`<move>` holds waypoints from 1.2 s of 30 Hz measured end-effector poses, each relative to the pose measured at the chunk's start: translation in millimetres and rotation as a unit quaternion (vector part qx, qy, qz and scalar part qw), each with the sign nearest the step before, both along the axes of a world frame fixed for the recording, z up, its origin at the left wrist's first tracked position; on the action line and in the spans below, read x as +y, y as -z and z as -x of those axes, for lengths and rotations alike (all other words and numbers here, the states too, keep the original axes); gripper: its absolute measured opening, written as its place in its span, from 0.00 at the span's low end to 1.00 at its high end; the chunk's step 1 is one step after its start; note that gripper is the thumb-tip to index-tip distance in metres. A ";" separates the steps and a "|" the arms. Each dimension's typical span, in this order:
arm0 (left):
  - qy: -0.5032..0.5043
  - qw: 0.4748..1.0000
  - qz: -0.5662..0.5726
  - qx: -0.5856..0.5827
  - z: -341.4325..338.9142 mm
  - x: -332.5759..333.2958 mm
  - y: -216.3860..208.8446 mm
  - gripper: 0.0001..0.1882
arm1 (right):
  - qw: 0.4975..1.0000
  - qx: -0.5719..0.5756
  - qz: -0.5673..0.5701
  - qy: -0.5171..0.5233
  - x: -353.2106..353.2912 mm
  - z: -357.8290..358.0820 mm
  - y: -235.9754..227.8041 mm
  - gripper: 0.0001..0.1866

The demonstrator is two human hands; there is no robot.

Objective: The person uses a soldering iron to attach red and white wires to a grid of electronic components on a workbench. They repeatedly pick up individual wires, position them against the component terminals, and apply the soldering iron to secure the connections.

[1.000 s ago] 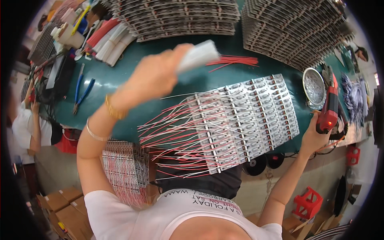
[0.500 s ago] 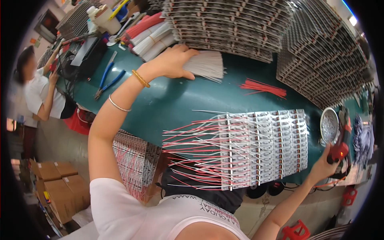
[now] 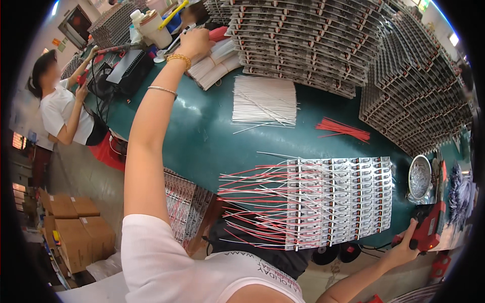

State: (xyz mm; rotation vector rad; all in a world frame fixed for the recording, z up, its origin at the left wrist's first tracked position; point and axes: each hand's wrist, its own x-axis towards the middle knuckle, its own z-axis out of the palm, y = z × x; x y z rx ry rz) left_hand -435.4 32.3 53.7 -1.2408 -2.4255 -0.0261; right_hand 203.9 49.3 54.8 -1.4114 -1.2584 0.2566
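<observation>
Head view. Green tabletop [image 3: 202, 136] carries the work. Its near edge runs diagonally from below the left forearm down to the right hand [image 3: 404, 247]. Far side is walled off by tall stacks of circuit boards [image 3: 303, 40], with a second stack [image 3: 414, 91] beyond the right hand. Open table lies betw. the two hands, esp. the bare green patch beside the left forearm.

Left hand [image 3: 194, 43]: arm fully extended to the far-left part of the table, fingers curled on a pile of flat white and red items [image 3: 214, 63]. Exact grip cannot be told; fingers partly hidden. Gold bangle and thin bracelet on that wrist.

Right hand: clamped around a red handheld tool [image 3: 429, 230] at the table's near-right edge. A round metal dish [image 3: 419, 179] sits just above it.

Board panel [image 3: 338, 202]: flat on the table, near edge, betw. the hands, much closer to the right hand; well apart from the left. Long axis runs left-right. Its red and white wire leads [image 3: 252, 202] fan out toward the left-hand side, overhanging the table edge.

White wire bundle [image 3: 263, 101]: lies betw. the panel and the left hand, strands running far-to-near. Red wire bundle [image 3: 343, 129]: to its right, angled, apart from both hands.

Another person [image 3: 63, 106] works at far left.
</observation>
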 end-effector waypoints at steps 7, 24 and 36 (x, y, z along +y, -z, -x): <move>-0.011 0.921 -0.371 -0.117 9.2 -29.4 -38.6 0.17 | 0.979 0.189 -0.007 -0.079 -19.1 -0.7 7.0 0.08; 0.184 0.261 0.031 -0.947 -384.2 -62.6 -35.1 0.16 | 0.973 -0.007 -0.069 -0.221 -59.9 48.1 34.1 0.16; 0.231 0.258 0.063 -0.936 -435.6 -43.9 -7.7 0.16 | 0.966 -0.216 -0.097 -0.101 -57.8 33.7 93.3 0.14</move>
